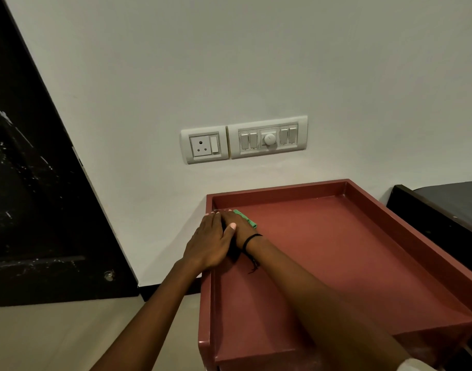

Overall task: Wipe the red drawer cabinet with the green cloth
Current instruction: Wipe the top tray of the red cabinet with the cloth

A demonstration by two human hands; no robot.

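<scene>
The red drawer cabinet (336, 263) stands against the wall, its recessed top framed by a raised rim. My right hand (236, 224) lies flat in the far left corner of the top, pressing on the green cloth (247, 218), of which only a small strip shows beyond the fingers. A black thread band circles that wrist. My left hand (209, 242) rests on the cabinet's left rim, its thumb overlapping the back of my right hand; it holds nothing that I can see.
A white switch and socket panel (244, 140) sits on the wall above the cabinet. A dark door (28, 196) stands at the left. A dark piece of furniture (443, 210) adjoins the cabinet's right side. Beige floor lies at lower left.
</scene>
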